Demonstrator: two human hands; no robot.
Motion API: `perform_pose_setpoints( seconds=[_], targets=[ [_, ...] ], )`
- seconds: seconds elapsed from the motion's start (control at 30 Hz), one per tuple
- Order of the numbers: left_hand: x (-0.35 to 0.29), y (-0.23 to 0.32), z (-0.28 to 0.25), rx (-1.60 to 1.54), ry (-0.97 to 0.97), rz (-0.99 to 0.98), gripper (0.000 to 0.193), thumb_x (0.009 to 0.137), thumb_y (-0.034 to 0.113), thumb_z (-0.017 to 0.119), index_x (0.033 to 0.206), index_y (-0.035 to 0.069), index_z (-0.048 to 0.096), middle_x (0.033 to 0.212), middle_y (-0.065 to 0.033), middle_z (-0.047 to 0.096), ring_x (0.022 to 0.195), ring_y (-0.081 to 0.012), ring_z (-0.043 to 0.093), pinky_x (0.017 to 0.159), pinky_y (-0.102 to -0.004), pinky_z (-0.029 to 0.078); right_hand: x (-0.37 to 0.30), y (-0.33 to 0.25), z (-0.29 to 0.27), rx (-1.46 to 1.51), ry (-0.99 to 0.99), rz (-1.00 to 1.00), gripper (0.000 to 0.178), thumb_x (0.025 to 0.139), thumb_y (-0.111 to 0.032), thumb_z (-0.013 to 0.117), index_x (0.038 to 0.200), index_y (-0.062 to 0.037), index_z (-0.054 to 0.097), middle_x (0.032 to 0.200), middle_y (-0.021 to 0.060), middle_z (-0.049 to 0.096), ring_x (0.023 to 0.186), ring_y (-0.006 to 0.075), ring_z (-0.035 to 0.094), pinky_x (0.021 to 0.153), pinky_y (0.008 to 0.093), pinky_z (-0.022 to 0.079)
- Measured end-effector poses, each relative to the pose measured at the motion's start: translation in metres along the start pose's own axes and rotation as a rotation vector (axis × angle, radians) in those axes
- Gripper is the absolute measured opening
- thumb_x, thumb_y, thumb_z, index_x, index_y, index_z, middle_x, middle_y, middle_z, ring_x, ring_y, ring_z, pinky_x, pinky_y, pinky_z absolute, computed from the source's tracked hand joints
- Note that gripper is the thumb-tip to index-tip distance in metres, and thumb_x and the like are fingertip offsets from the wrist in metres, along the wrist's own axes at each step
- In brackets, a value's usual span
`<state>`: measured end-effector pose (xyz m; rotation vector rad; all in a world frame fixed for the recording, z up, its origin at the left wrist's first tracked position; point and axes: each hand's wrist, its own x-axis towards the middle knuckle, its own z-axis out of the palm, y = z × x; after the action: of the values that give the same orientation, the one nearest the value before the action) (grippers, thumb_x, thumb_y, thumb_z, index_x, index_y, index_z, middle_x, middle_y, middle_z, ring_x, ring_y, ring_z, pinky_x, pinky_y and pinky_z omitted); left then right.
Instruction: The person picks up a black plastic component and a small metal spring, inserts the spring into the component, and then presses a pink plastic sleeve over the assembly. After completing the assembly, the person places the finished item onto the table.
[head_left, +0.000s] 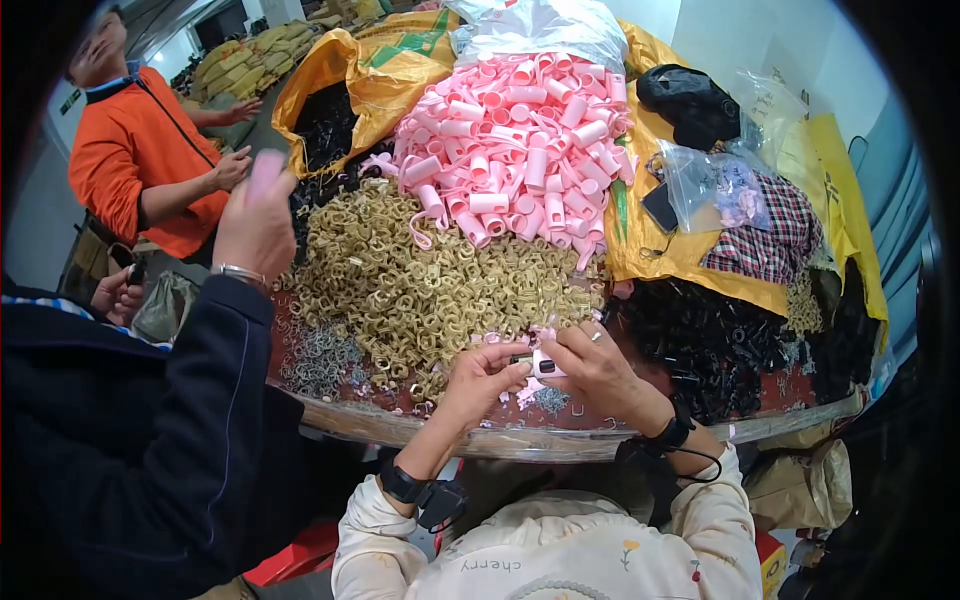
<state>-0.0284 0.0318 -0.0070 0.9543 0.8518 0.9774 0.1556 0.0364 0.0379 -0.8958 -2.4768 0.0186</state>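
Note:
Both hands meet over the near edge of the table. My left hand (480, 382) pinches a small dark-tipped part at the left end of a pale pink plastic piece (546, 368) with dark openings. My right hand (600, 372), a ring on one finger, grips that piece from the right with bent fingers. Exactly what lies between the left fingertips is partly hidden. Just beyond the hands spreads a heap of gold-coloured ring-shaped parts (400, 275). Small pink bits and silver metal pins (550, 401) lie under and beside my fingers.
A large pile of pink plastic tubes and straps (520, 140) rises at the back. Black plastic parts (690, 345) lie right, silver clips (318, 355) left. A dark-sleeved co-worker's hand (255, 230) holds up a pink piece. Someone in an orange jacket (140, 150) stands far left.

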Motion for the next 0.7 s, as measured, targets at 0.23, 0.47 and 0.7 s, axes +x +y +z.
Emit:
perform_pose_setpoints(
  seconds=[0.23, 0.47, 0.7],
  targets=[
    [-0.006, 0.000, 0.008, 0.030, 0.004, -0.082, 0.030, 0.080, 0.010, 0.057, 0.108, 0.001, 0.053, 0.074, -0.0018, 0.058, 0.059, -0.0046, 0.051, 0.051, -0.0169, 0.043, -0.006, -0.002, 0.013, 0.016, 0.080, -0.016, 0.035, 0.062, -0.018, 0.063, 0.090, -0.0018, 0.051, 0.082, 0.0095, 0.046, 0.075, 0.0248, 0.046, 0.067, 0.0340, 0.038],
    [-0.006, -0.014, 0.016, 0.247, 0.055, 0.051, 0.032, 0.081, 0.015, 0.056, 0.111, 0.003, 0.053, 0.058, 0.0008, 0.052, 0.049, -0.0037, 0.045, 0.045, -0.0183, 0.038, -0.019, -0.006, 0.032, 0.127, 0.082, 0.102, 0.042, 0.065, -0.018, 0.063, 0.100, 0.0008, 0.050, 0.086, 0.0127, 0.047, 0.076, 0.0291, 0.048, 0.065, 0.0362, 0.040],
    [-0.001, -0.007, 0.009, 0.043, -0.064, -0.056, 0.052, 0.080, 0.011, 0.057, 0.125, 0.002, 0.033, 0.073, -0.0034, 0.057, 0.054, -0.0054, 0.050, 0.048, -0.0180, 0.042, -0.013, 0.002, 0.004, 0.385, -0.142, 0.147, 0.053, 0.066, -0.025, 0.067, 0.108, -0.0006, 0.046, 0.099, 0.0145, 0.047, 0.090, 0.0319, 0.048, 0.075, 0.0382, 0.040]
  ],
)
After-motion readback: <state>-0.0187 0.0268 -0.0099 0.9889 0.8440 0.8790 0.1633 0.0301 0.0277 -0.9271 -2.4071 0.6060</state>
